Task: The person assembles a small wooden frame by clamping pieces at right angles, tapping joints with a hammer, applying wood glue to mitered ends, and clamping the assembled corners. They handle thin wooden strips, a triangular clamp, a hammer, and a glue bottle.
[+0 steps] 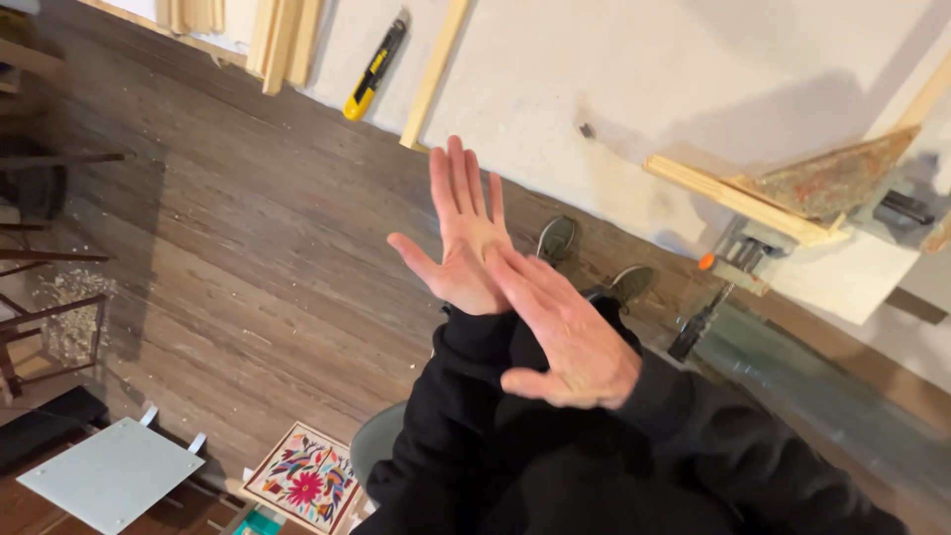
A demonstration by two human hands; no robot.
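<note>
We look down on a dark brown plank floor (248,258) scattered with pale wood shavings, beside a broad off-white work surface (614,69) lying along the upper right. Our left hand (464,243) is flat and unclenched, palm showing, fingers together and pointing up and slightly left toward the surface, thumb spread to the left; it holds nothing. Our right hand (565,337) lies across its heel, touching it, likewise flat and empty, its long axis running from lower right to upper left. Both wrists emerge from black sleeves (555,446). Nearest the fingertips, a pale wooden strip (434,74) lies on the surface, running steeply up and right. Just left of it lies a yellow and black utility knife (374,67), parallel to it. At right, a clamp with an orange tip (733,260) grips stacked wooden battens (733,198).
</note>
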